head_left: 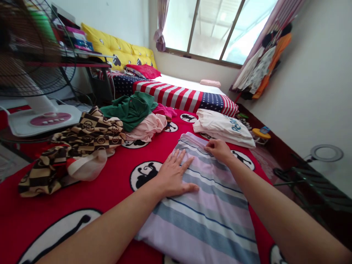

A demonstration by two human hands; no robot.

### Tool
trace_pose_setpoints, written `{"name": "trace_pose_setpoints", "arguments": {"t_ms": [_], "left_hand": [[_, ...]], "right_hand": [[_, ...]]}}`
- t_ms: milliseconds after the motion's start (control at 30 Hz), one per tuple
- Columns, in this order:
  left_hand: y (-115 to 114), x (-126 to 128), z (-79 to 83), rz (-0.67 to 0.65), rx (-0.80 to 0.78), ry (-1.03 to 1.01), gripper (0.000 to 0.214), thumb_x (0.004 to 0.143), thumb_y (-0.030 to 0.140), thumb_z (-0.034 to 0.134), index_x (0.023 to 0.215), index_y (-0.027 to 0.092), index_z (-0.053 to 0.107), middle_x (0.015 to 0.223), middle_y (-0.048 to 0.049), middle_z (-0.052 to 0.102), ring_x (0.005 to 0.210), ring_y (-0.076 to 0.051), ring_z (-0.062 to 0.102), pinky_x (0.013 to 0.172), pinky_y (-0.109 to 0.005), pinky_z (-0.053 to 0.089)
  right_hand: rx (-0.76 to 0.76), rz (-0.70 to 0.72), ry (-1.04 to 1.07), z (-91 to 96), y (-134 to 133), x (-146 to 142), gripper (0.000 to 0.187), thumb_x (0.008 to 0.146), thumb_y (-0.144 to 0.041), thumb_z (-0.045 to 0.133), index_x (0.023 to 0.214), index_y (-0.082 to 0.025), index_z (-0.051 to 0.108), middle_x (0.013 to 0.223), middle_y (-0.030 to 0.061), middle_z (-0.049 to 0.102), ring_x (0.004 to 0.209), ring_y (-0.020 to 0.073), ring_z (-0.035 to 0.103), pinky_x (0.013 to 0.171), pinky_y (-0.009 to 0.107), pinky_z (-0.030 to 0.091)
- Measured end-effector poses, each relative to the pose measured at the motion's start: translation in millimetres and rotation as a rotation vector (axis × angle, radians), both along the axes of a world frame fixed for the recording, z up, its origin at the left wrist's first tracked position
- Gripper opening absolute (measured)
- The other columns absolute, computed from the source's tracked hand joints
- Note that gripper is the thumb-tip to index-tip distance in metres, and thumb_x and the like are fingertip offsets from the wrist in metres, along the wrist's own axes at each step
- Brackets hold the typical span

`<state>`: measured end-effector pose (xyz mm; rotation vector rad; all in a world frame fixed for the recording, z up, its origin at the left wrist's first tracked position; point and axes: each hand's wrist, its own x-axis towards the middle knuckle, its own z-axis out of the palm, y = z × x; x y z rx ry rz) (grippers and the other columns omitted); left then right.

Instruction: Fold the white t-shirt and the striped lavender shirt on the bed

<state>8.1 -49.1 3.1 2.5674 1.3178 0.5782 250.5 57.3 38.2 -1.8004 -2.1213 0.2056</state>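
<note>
As hands [176, 175] [217, 150] press striped cloth [203, 220], blue lettering [235, 124] marks a shirt [220, 126].

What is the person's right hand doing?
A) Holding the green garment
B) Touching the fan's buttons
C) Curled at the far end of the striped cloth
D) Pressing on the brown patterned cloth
C. The right hand is curled at the far end of the striped cloth, while the left hand lies flat on that cloth nearer the person.
</note>
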Motion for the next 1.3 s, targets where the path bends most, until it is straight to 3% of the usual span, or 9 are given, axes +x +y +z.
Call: {"name": "trace_pose_setpoints", "arguments": {"t_ms": [200,367,467,667,800,900,1067,1233,1300], "left_hand": [[1,-1,-3.8,0.016,0.029,0.012,0.098,0.072,0.082,0.042,0.148,0.021,0.027,0.156,-0.0146,0.019,0.144,-0.034,0.013,0.115,-0.049,0.012],[1,0,-1.2,0.023,0.011,0.033,0.095,0.075,0.081,0.039,0.147,0.019,0.032,0.155,-0.0161,0.02,0.143,-0.035,0.013,0.114,-0.05,0.013],[1,0,0.0,0.017,0.001,0.05,0.095,0.076,0.081,0.036,0.147,0.019,0.031,0.156,-0.0165,0.019,0.144,-0.035,0.012,0.114,-0.05,0.013],[2,1,-1.3,0.029,0.01,0.054,0.093,0.076,0.08,0.038,0.147,0.02,0.033,0.155,-0.0164,0.02,0.143,-0.036,0.015,0.114,-0.05,0.014],[3,1,-2.2,0.022,0.027,0.067,0.092,0.076,0.08,0.038,0.146,0.02,0.034,0.155,-0.016,0.021,0.143,-0.036,0.016,0.114,-0.05,0.016],[3,1,-1.9,0.026,0.031,0.083,0.092,0.076,0.08,0.037,0.146,0.021,0.034,0.155,-0.0156,0.021,0.143,-0.035,0.016,0.114,-0.049,0.016],[3,0,-0.5,0.029,0.014,0.123,0.093,0.076,0.082,0.034,0.147,0.022,0.032,0.156,-0.0143,0.018,0.144,-0.034,0.013,0.115,-0.048,0.014],[3,0,0.7,0.029,-0.004,0.118,0.094,0.075,0.082,0.034,0.148,0.022,0.031,0.156,-0.0142,0.017,0.144,-0.034,0.013,0.115,-0.048,0.013],[3,0,0.8,0.027,-0.005,0.105,0.094,0.075,0.082,0.035,0.148,0.022,0.031,0.156,-0.014,0.017,0.144,-0.034,0.013,0.115,-0.048,0.013]], "right_hand": [[0.145,-0.173,-0.024,-15.5,1,1,0.012,0.076,-0.03,0.061,0.077,-0.02,0.069,0.082,0.0036,0.07,0.074,0.0174,0.061,0.066,0.027,0.041],[0.246,-0.09,0.093,1.0,-16,18,0.021,0.081,-0.031,0.055,0.091,-0.019,0.068,0.094,0.0052,0.07,0.083,0.0166,0.062,0.077,0.027,0.045],[0.39,-0.169,0.221,7.7,-43,48,0.025,0.08,-0.034,0.054,0.092,-0.017,0.068,0.09,0.0073,0.071,0.079,0.0184,0.063,0.075,0.029,0.046],[0.212,-0.419,0.117,-0.8,-90,100,0.03,0.078,-0.042,0.053,0.079,-0.017,0.07,0.072,0.0066,0.069,0.069,0.0208,0.061,0.062,0.028,0.04],[0.084,-0.385,0.044,-4.2,-94,95,0.042,0.08,-0.054,0.049,0.068,-0.019,0.069,0.067,0.0059,0.068,0.067,0.0207,0.061,0.058,0.027,0.037],[0.079,-0.326,0.101,-8.4,-87,86,0.032,0.075,-0.048,0.057,0.072,-0.019,0.07,0.073,0.0062,0.069,0.07,0.0211,0.062,0.06,0.028,0.04],[0.179,-0.287,0.315,-20.7,-79,87,0.029,0.077,-0.042,0.053,0.079,-0.018,0.068,0.075,0.0055,0.069,0.071,0.0207,0.062,0.065,0.03,0.045],[0.418,-0.373,0.081,-11.9,-82,75,0.023,0.076,-0.028,0.056,0.094,-0.019,0.066,0.095,0.009,0.067,0.076,0.0215,0.062,0.077,0.037,0.047],[0.509,-0.272,0.042,-7.9,-86,62,0.026,0.084,-0.031,0.05,0.103,-0.019,0.063,0.105,0.01,0.066,0.089,0.0219,0.062,0.085,0.037,0.046]]}}
